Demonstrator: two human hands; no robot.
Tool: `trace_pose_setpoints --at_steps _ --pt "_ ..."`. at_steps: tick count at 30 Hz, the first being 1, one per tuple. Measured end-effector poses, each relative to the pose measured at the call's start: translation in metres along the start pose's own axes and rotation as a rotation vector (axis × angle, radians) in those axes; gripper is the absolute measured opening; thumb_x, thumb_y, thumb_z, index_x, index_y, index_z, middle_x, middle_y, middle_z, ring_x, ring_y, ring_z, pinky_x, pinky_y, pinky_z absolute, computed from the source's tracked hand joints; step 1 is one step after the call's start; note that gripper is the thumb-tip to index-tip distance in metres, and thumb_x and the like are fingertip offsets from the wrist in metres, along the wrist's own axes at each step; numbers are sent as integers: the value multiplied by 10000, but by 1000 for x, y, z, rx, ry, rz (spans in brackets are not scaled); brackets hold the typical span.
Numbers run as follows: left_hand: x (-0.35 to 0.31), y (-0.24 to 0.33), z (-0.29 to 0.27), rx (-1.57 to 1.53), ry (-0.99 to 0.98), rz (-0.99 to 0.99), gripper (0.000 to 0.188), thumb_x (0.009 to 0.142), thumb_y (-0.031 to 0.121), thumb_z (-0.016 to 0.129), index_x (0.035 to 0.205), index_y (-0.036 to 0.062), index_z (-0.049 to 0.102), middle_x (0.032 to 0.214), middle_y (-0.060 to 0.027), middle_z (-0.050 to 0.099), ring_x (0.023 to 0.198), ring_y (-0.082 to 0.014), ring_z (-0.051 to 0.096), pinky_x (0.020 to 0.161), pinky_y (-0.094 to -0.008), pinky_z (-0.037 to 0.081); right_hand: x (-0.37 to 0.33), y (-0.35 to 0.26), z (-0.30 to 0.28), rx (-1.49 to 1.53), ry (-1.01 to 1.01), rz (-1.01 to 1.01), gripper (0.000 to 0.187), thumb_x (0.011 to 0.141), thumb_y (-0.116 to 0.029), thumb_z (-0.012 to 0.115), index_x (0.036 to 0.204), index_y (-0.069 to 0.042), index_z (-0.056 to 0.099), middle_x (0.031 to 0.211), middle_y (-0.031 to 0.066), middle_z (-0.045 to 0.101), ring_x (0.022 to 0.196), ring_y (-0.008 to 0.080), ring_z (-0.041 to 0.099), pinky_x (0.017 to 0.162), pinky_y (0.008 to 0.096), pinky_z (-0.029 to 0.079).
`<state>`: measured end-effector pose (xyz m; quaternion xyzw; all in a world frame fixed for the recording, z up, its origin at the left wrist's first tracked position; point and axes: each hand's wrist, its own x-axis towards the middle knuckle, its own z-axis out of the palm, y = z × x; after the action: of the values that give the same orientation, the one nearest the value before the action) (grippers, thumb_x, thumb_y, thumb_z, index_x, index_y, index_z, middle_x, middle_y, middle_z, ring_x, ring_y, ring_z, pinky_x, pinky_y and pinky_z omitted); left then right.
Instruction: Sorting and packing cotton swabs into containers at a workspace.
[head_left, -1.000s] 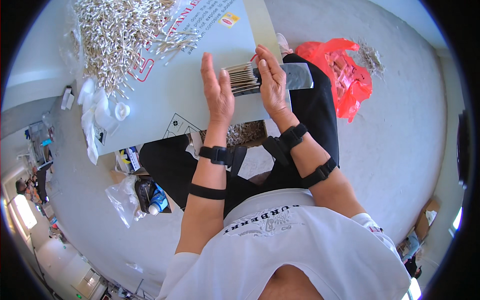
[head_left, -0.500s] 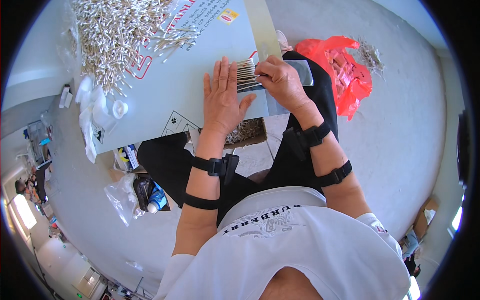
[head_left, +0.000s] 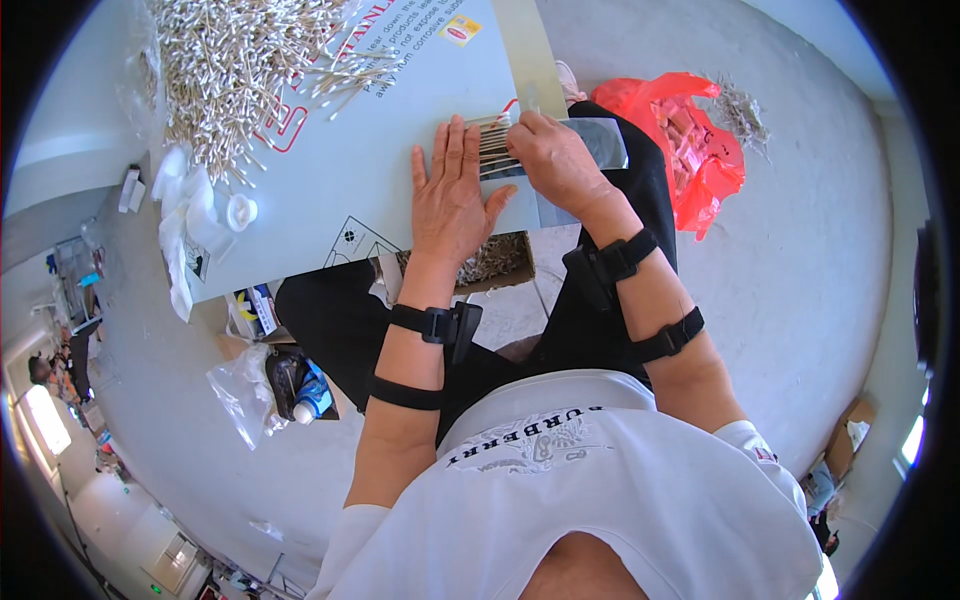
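A row of cotton swabs lies side by side at the table's near right edge, on a clear plastic sleeve that sticks out past the edge. My left hand rests flat, its fingers stretched out and pointing away from me, over the left ends of the row. My right hand is closed at the row's right ends, fingertips pressed together. What the right fingers pinch is hidden under them. A large heap of loose cotton swabs covers the far left of the table, with a few strays toward the middle.
The table's sheet top carries a white roll at its left edge. Under the near edge stands an open cardboard box with shredded bits. A red plastic bag of pink packets lies at right. A bottle sits lower left.
My right hand has shifted slightly up and left, its fingertips now over the far part of the row's right ends. My left hand has moved slightly right and stays flat.
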<state>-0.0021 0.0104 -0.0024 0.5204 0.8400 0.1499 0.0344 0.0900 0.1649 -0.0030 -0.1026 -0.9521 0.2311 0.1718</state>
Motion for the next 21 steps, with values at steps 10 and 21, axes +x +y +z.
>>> trace_pose_setpoints --at_steps 10,21 --pt "0 1 2 -17 48 6 802 830 451 633 1431 15 328 1529 -150 269 1430 -289 220 1147 -521 130 11 0 -5 -243 -141 -181 88 756 -49 586 829 -13 553 874 128 563 876 294 600 773 381 498" --pt "-1 -1 6 15 34 3 830 859 516 572 1468 41 267 1542 -131 240 1432 -298 205 1145 -518 126 13 -3 -7 6 -163 165 101 822 -111 569 859 -26 611 842 155 636 815 340 647 713 421 527"
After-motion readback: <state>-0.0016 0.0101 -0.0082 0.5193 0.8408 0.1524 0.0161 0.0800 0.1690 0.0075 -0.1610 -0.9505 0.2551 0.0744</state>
